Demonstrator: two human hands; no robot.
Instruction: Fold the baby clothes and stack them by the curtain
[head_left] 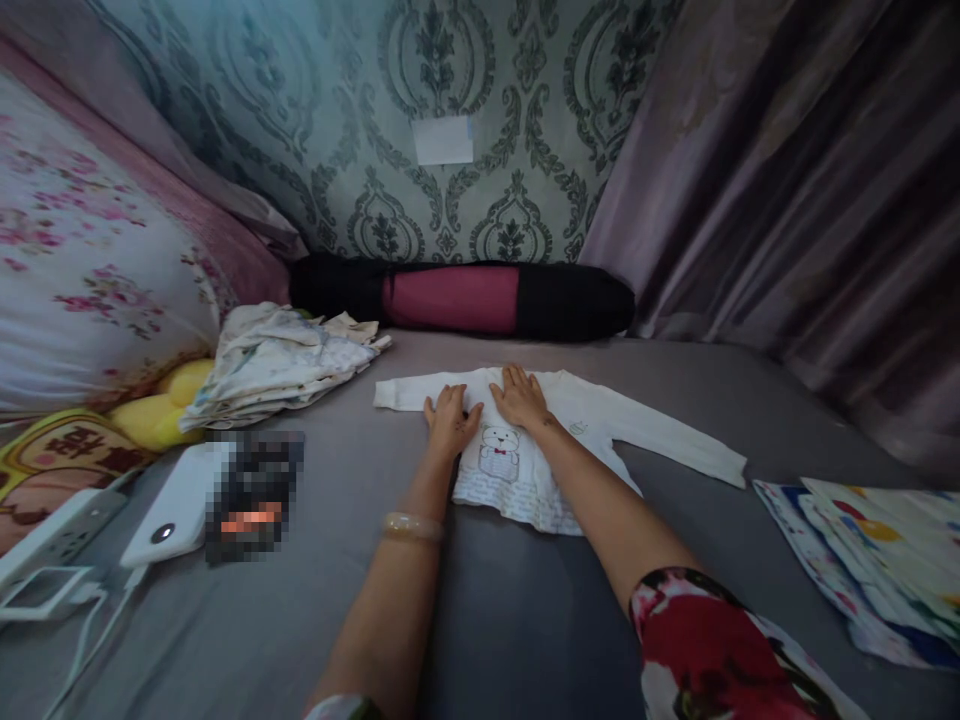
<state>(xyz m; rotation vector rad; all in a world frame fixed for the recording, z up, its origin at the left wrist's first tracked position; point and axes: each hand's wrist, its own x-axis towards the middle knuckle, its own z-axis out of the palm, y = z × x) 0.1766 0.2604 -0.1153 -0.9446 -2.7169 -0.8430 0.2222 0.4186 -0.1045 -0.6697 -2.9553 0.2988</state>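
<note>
A small white long-sleeved shirt [555, 490] with a bear print lies spread on the grey bed sheet [360, 470], its sleeves stretched out to both sides. My left hand [451, 418] rests on the shirt's left part near the shoulder, fingers apart. Flat on the upper middle, by the neckline, lies my right hand [521, 397], its fingers stretched out. The hands cover part of the shirt's chest and collar. Neither hand grips the cloth.
Crumpled pale clothes [281, 360] lie at the left, beside a floral pillow [97, 240]. A white power bank [176, 510] and a power strip [64, 530] with cables are nearer. Folded colourful cloths [877, 570] lie right. A black and pink roll [450, 297] sits against the wall.
</note>
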